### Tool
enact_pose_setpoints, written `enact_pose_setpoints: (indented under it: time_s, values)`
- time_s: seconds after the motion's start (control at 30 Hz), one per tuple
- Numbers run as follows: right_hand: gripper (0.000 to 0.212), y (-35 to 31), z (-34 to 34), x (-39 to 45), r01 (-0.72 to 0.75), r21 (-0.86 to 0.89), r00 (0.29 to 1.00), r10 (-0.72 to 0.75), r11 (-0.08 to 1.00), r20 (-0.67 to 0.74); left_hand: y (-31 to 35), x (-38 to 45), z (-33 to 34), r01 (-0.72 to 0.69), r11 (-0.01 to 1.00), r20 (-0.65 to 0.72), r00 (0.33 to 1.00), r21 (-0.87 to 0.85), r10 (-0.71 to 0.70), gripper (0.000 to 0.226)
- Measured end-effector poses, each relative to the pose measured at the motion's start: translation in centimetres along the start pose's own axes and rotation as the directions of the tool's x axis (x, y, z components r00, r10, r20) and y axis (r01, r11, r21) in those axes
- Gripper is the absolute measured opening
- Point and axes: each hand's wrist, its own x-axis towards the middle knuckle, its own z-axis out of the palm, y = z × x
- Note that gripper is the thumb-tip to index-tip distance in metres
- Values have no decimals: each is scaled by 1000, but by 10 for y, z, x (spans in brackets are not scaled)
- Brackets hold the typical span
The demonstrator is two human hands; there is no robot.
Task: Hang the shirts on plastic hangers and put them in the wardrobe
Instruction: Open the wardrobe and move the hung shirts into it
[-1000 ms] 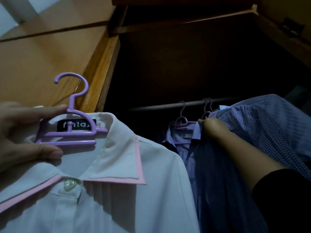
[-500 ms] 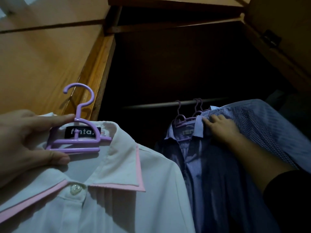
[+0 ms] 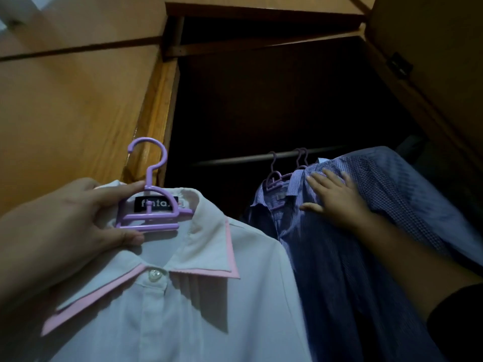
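Observation:
A white shirt [image 3: 198, 304] with a pink-edged collar hangs on a purple plastic hanger [image 3: 150, 205] that my left hand [image 3: 68, 231] grips at its neck, at the lower left in front of the wardrobe. Its hook points up, clear of the rail. Inside the dark wardrobe a metal rail [image 3: 251, 158] carries three purple hangers with blue shirts [image 3: 339, 257]. My right hand [image 3: 333, 197] lies flat with spread fingers on the collar and shoulder of those blue shirts, pressing them to the right.
The wooden wardrobe frame [image 3: 154, 113] stands left of the opening and an open door [image 3: 431, 61] with a hinge is at the right. The rail's left stretch is bare between the frame and the hung shirts.
My right hand went from pinching a blue shirt's collar to lying flat on the shirts. The white shirt on its hanger has moved slightly right and down in view.

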Motion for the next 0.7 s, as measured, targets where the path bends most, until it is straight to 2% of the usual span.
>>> enact_pose_setpoints:
  time_s: [0.03, 0.07, 0.13, 0.23, 0.37, 0.53, 0.6, 0.7]
  values:
    - [123, -11, -5, -7, 26, 66, 999, -24, 997, -29, 17, -7, -11, 0, 999, 27, 1000, -36, 1, 80]
    - [122, -22, -11, -14, 65, 158, 997, -56, 985, -60, 26, -9, -16, 2, 996, -10, 1000, -85, -2, 76]
    - [108, -48, -24, -28, 166, 355, 984, -130, 920, -123, 50, -13, -26, -2, 996, -2, 1000, -93, 1, 75]
    - [83, -82, -39, -50, 256, 586, 966, -194, 769, -169, 74, -15, -31, 20, 1000, 22, 1000, 16, -21, 81]
    - [91, -103, -49, -72, 296, 678, 954, -250, 673, -167, 89, -13, -29, 51, 997, 38, 998, 62, -53, 78]
    - [90, -106, -50, -85, 471, 629, 881, -299, 619, -366, 89, -11, -24, 63, 998, 41, 997, 28, -64, 77]
    - [84, -106, -56, -88, 416, 746, 909, -219, 520, -354, 90, -11, -24, 71, 997, 43, 996, 8, -72, 77]
    - [75, -109, -70, -89, 241, 933, 969, -112, 267, -219, 90, -10, -23, 78, 997, 36, 996, 24, -79, 77]
